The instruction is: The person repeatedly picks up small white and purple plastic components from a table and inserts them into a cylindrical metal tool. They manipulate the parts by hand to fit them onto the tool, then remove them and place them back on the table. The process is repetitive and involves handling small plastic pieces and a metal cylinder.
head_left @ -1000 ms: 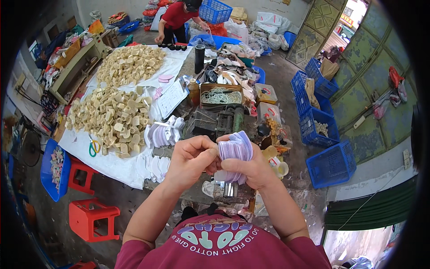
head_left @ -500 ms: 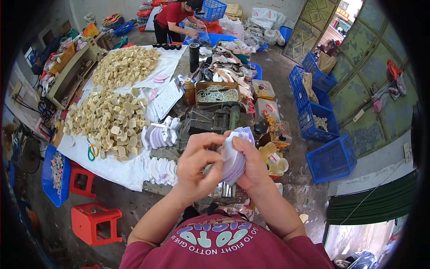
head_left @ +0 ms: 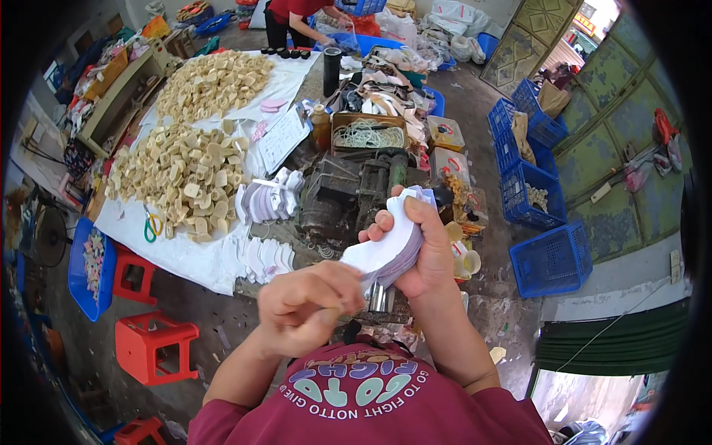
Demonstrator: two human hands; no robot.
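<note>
My right hand (head_left: pixel 426 248) is clamped around a stack of pale lilac-white cut pieces (head_left: pixel 389 252), thumb and fingers wrapped over its curved edge, held up in front of my chest, above the dark machine (head_left: pixel 356 193) at 12 o'clock. My left hand (head_left: pixel 308 304) is closed in a pinch at the stack's lower corner, at about 8 o'clock from the right one, seemingly peeling at 1 sheet; I cannot tell how many it has caught.

I judge the main risk to be the stack fanning out: the pieces look thin, smooth and slippery, and if my right grip loosens while the left tugs, several could slide free and drop toward the floor by the red stool (head_left: pixel 152 348). A pinch that grabs 2 sheets would also spoil the separation.

The pieces are flat, flexible, rounded like insole blanks, matching the ones fanned on the white sheet (head_left: pixel 185 259) at 10 o'clock beside heaped tan blocks (head_left: pixel 178 174).
</note>
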